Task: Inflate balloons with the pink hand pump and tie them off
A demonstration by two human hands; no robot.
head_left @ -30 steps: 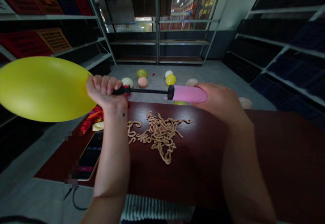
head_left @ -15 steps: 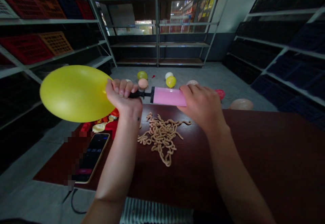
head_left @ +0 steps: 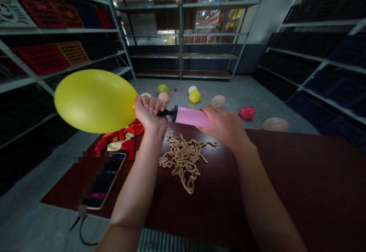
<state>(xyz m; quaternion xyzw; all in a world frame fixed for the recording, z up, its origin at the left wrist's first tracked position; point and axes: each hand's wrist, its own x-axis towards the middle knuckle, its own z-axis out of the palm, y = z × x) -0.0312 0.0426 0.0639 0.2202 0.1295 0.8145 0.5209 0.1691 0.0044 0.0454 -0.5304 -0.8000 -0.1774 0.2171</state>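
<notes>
A large inflated yellow balloon [head_left: 95, 101] extends left from my left hand [head_left: 151, 113], whose fingers wrap round its neck and the black nozzle end of a pink hand pump [head_left: 190, 117]. The pump lies nearly level above the table. My right hand [head_left: 225, 128] is closed round the right part of the pink barrel and hides its far end. Below the pump, a tangled heap of tan, cord-like long balloons [head_left: 184, 158] rests on the dark red table [head_left: 286, 179].
Red, orange and cream uninflated balloons [head_left: 121, 139] lie beside a phone [head_left: 105, 181] at the table's left. Inflated balloons, including a yellow one [head_left: 195, 96] and a red one [head_left: 247, 112], are on the floor beyond. Shelving with crates [head_left: 40, 59] stands around.
The view has shifted slightly. My left hand and the balloon are farther right, and my hands are closer together. Less of the pink barrel shows between them, and the pump now tilts down towards the right.
</notes>
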